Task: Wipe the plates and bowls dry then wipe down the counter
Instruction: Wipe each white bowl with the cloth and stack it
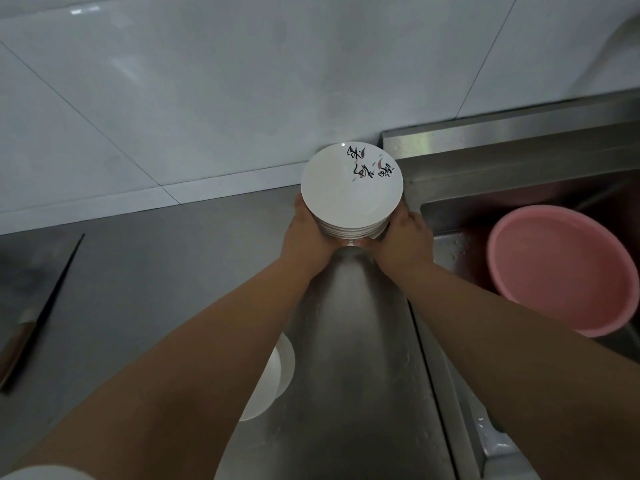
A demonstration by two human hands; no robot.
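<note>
- Counter (145,278) of grey steel fills the lower left and the middle of the frame. Behind it, a wall (207,81) of big white tiles takes the whole upper part.
- Steel sink (519,188) is sunk into the right side, with small water drops on its rim.
- Pink basin (561,271) sits in the sink at the right edge, its open side toward the camera.
- Stack of plates (349,192) is at the centre, near the back corner where wall and sink meet. The top plate is white with black brush writing. I cannot tell if the stack rests on the counter.
- Left hand (306,237) and right hand (405,240) grip the stack from both sides, fingers curled around it.
- White dishes (280,368) lie at lower centre, partly hidden by the left arm.
- Knife (38,313) lies at the left edge.
</note>
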